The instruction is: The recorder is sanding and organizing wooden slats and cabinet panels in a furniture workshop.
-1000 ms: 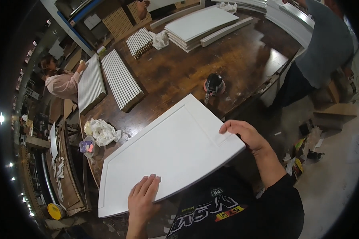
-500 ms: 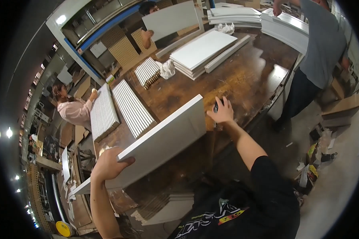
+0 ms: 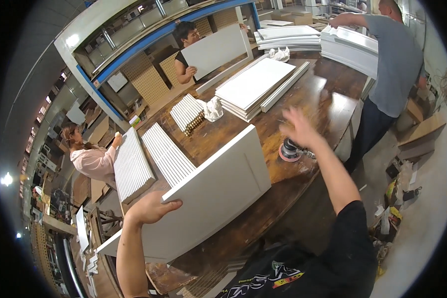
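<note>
A white panel (image 3: 223, 186) stands on its long edge, tilted, at the near side of the brown table. My left hand (image 3: 151, 207) is closed over its upper edge near the left end, thumb on the near face. To the right of the panel, a round orbital sander (image 3: 289, 150) with a black body and a pinkish pad rests on the table. My right hand (image 3: 303, 130) is just above and beyond the sander, blurred by motion, with fingers stretched out and nothing seen in them.
Rows of white strips (image 3: 166, 151) and a white panel stack (image 3: 256, 82) lie across the table (image 3: 208, 136). One person (image 3: 94, 159) works at the left; another holds a panel (image 3: 218, 52) at the far side. A third person (image 3: 395, 64) stands right, beside stacked white mouldings (image 3: 350, 47).
My right hand has moved right, off the dark-topped sander, which now sits further right on the table. The panel's right end has swung right and nearer, my left hand still on it.
</note>
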Available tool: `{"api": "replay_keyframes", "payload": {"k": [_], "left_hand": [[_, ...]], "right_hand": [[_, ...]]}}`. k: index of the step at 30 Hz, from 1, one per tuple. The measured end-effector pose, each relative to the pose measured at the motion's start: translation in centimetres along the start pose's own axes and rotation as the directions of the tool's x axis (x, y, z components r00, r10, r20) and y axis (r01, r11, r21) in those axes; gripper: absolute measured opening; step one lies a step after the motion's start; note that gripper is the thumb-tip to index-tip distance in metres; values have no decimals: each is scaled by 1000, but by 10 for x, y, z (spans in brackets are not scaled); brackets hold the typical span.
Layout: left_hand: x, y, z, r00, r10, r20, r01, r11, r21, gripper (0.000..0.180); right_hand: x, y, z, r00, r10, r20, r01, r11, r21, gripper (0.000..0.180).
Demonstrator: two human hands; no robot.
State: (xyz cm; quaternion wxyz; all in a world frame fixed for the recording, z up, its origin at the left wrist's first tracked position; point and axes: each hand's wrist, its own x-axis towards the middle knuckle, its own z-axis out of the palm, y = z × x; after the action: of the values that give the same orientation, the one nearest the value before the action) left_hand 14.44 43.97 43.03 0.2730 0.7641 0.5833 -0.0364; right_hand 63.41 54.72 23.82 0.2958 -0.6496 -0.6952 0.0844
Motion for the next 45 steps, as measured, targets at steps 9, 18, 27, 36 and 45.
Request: {"api": "replay_keyframes", "payload": {"k": [9, 18, 27, 36, 45], "left_hand": [[3, -4, -3, 995, 43, -90, -47, 998, -46, 41], [-1, -17, 10, 1000, -2, -28, 1, 998, -63, 42], [-12, -13, 8, 995, 75, -66, -80, 994, -78, 42], [18, -34, 10, 980, -43, -194, 27, 996, -86, 45], [81, 36, 24, 941, -40, -336, 44, 999, 4, 44]], "right_hand": [[48, -260, -81, 876, -444, -187, 324, 830, -453, 60], [65, -266, -58, 939, -328, 104, 337, 937, -89, 104], [41, -271, -21, 926, -336, -170, 253, 890, -379, 99], [3, -175, 7, 702, 174, -691, 452, 641, 621, 38], [-145, 28, 146, 936, 318, -154, -310, 948, 70, 85]]}}
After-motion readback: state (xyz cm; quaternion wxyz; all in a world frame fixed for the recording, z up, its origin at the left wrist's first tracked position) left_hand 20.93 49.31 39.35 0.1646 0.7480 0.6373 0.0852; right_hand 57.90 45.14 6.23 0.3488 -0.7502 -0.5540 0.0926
